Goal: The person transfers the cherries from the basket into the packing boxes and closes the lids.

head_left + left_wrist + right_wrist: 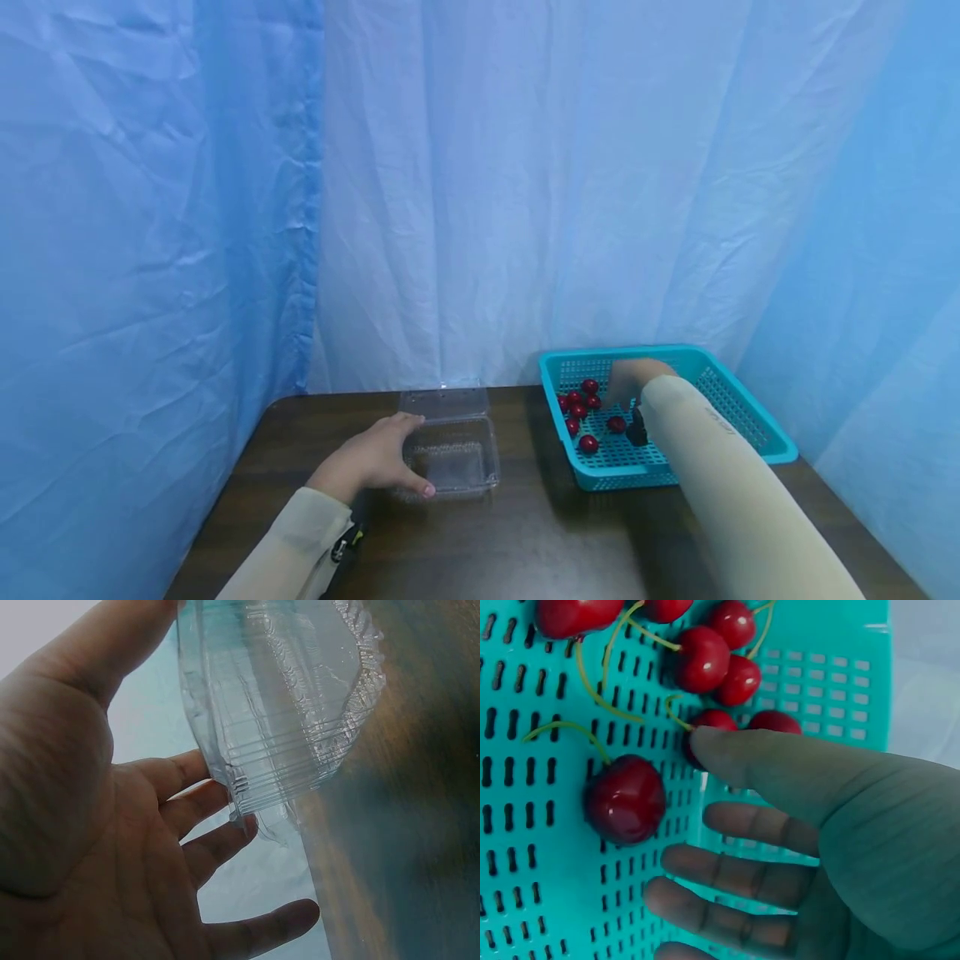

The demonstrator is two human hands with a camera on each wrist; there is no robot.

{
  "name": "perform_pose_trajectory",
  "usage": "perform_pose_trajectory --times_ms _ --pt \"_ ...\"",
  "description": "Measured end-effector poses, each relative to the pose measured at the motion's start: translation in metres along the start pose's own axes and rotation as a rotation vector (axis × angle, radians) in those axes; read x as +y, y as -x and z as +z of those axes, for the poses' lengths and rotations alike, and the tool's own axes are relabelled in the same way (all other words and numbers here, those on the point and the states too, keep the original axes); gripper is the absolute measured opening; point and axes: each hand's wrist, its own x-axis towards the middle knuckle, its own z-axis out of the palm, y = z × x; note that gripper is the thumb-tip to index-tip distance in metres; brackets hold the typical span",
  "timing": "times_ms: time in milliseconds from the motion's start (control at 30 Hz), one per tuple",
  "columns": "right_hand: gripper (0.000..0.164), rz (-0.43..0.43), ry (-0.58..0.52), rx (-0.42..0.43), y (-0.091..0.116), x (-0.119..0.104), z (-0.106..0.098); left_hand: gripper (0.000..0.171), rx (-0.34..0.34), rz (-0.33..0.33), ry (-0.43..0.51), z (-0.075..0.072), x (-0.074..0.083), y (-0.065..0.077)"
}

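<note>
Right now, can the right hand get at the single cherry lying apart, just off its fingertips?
Looks like yes. The right hand is inside the teal basket, fingers loosely spread close to that cherry, and nothing shows between them in the wrist view.

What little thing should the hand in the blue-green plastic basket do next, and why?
Maybe the right hand should gently pinch the round red cherry with a curved green stem. It shows just off the fingertips, the hand looks open, and the clear plastic box by the left hand holds no cherries.
</note>
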Motion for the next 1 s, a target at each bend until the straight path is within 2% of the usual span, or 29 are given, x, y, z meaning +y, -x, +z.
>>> perform_pose_trajectory --times_ms 200,433,700,833,1000 --pt "0.042 0.016 0.058 -0.018 0.014 -0.004 -0.002 0.130 0.000 0.002 0.008 -0.001 0.001 0.001" --pt "0.040 0.121 -0.033 -0.073 0.017 -0.008 -0.001 0.133 -0.014 0.007 0.009 0.001 0.001 0.000" --pt "0.036 0.055 -0.027 -0.004 0.013 0.003 0.012 0.131 -0.003 -0.016 0.027 0.000 0.005 -0.001" --pt "0.033 0.040 -0.045 0.014 0.012 0.005 0.018 0.129 -0.004 -0.016 0.029 -0.001 0.007 0.000" --pt "0.029 0.028 -0.011 0.035 0.015 0.004 0.020 0.123 -0.002 -0.031 0.024 -0.002 0.010 0.002"
